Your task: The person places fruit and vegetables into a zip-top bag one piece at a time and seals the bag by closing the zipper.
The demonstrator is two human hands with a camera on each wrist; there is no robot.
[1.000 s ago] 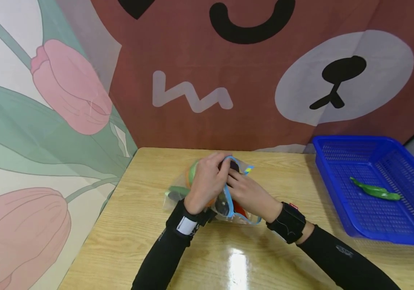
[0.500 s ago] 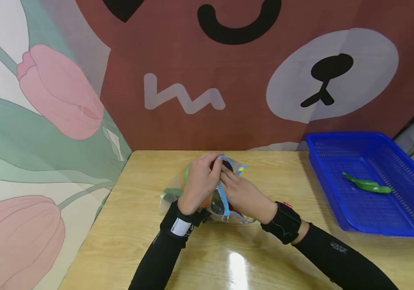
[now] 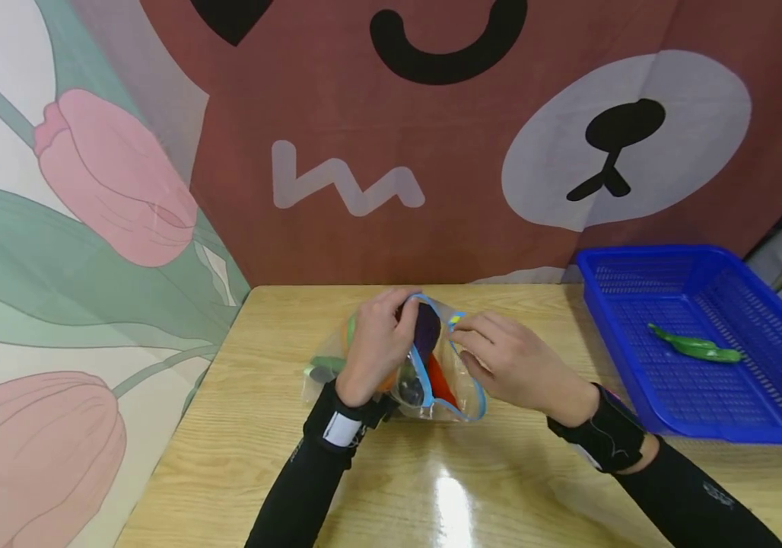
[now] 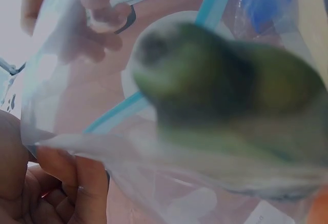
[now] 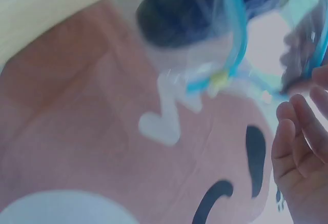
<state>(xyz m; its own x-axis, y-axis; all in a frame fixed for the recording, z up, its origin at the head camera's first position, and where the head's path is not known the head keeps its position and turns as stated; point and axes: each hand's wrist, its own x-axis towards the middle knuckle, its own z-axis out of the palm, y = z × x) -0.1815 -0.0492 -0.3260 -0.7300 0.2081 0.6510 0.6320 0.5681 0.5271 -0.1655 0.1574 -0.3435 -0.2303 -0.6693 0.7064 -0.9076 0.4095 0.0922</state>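
A clear plastic bag with a blue zip edge lies on the table, its mouth facing right. Inside show a dark purple eggplant, a red-orange pointed thing, something orange and round, and green pieces. My left hand grips the upper part of the bag at its mouth, fingers curled over the film. My right hand is beside the mouth, bent fingertips close to the yellow-and-blue zip end, nothing seen between them. The left wrist view has a blurred green vegetable behind the film.
To the right stands a blue plastic basket with green peppers lying in it. The wooden table meets a printed cloth backdrop behind the bag.
My right hand has come out of the bag's mouth and moved right to its edge, uncovering the eggplant and the red-orange thing. The left hand keeps its hold. The head view shifted slightly.
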